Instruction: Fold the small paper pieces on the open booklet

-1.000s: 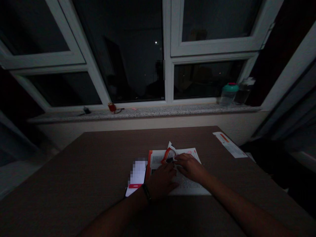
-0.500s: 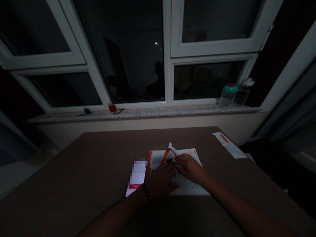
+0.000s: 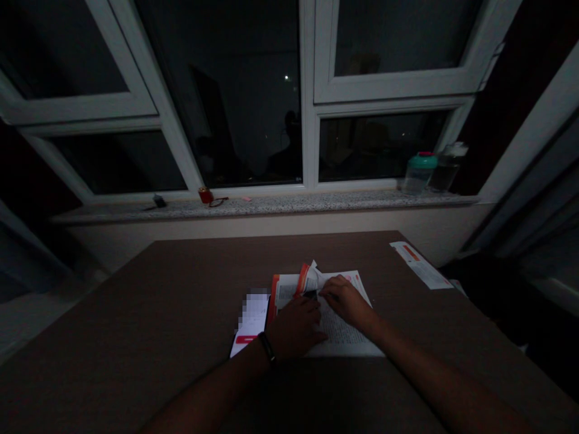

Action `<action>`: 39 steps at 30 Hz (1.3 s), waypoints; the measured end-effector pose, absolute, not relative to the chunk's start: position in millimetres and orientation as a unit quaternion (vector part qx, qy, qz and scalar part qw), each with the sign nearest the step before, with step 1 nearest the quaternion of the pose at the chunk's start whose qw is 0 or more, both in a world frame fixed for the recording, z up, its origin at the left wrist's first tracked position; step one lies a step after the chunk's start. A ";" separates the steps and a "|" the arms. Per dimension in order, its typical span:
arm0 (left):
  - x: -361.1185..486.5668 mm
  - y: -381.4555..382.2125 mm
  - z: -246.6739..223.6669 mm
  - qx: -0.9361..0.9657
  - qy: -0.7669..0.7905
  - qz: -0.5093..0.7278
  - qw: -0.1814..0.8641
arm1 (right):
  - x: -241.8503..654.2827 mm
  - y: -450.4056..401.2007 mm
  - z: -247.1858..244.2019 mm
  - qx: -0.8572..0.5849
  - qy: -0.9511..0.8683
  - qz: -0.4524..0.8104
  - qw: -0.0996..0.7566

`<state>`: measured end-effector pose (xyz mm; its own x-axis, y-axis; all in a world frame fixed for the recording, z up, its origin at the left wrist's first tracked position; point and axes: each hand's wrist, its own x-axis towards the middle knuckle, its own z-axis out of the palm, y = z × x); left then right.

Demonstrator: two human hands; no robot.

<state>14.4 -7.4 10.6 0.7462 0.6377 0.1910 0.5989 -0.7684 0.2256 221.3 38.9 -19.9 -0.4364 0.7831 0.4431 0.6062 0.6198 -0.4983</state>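
The room is dim, the hands (image 3: 316,316) dark and short on detail; the phone screen (image 3: 253,316) glows brightly, partly pixelated. A small light glints in the window glass (image 3: 253,90).

Before me, a brown wood-grain worktop (image 3: 190,283) stands near a wide white-framed window (image 3: 309,144). The glass is dark, with faint reflections. Under it runs a speckled grey stone sill (image 3: 280,205). Grey-blue curtains (image 3: 538,211) hang at the right; the room is dim.
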 end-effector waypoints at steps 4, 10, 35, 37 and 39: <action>13.6 -8.4 10.2 0.928 0.331 0.146 0.092 | 220.9 42.5 -20.0 -0.415 -0.836 0.132 0.334; 13.9 -10.0 7.7 0.908 0.368 0.164 0.114 | 221.5 33.8 -21.2 -0.406 -0.853 0.117 0.306; 16.6 -7.5 6.4 0.930 0.337 0.139 0.044 | 222.6 15.0 -1.6 -0.392 -0.890 0.092 0.215; 16.4 -6.2 5.2 0.931 0.338 0.134 0.041 | 221.2 15.4 -3.3 -0.395 -0.887 0.094 0.218; 16.3 -5.4 5.6 0.932 0.337 0.125 0.041 | 219.9 16.2 -5.0 -0.407 -0.881 0.090 0.224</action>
